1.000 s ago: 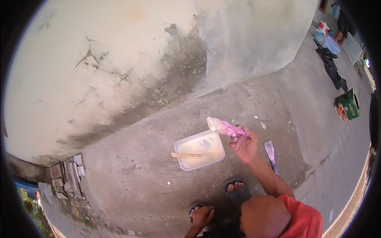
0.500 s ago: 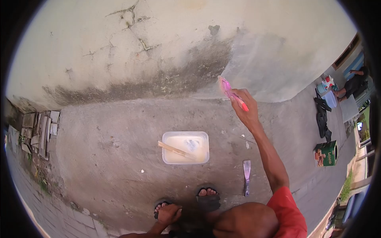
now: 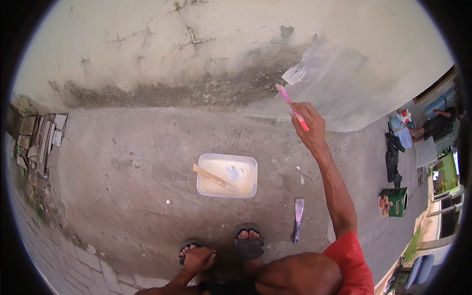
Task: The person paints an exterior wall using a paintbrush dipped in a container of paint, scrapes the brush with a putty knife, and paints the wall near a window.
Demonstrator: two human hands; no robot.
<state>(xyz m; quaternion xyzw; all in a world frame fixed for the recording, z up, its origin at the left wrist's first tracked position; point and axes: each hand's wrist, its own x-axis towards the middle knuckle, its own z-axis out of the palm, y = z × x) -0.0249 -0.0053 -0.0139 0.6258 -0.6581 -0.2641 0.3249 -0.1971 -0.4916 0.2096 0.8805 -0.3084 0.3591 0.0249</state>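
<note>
A paintbrush [image 3: 283, 92] with a pink-smeared handle and an orange-red end is gripped in my right hand [image 3: 311, 127]. Its bristles are close to the wall [image 3: 236, 73], just below a fresh white stroke [image 3: 295, 73] at the edge of the dark stained band. My left hand [image 3: 199, 259] hangs low over my left foot, its fingers curled in with nothing visible in them. On the ground before my feet, a clear plastic tub [image 3: 202, 189] holds creamy white paint, and a flat wooden stick [image 3: 214, 178] leans in it.
A paint-smeared scraper [image 3: 298, 220] lies right of my feet. Farther right are a green box [image 3: 393, 202], dark sandals [image 3: 392, 160] and a seated person [image 3: 437, 125] beside tubs. Broken tiles and boards [image 3: 42, 137] are piled at the far left.
A white paint stroke now shows on the wall where there was none. The brush has come slightly down from that spot, and the whole view has shifted a little.
</note>
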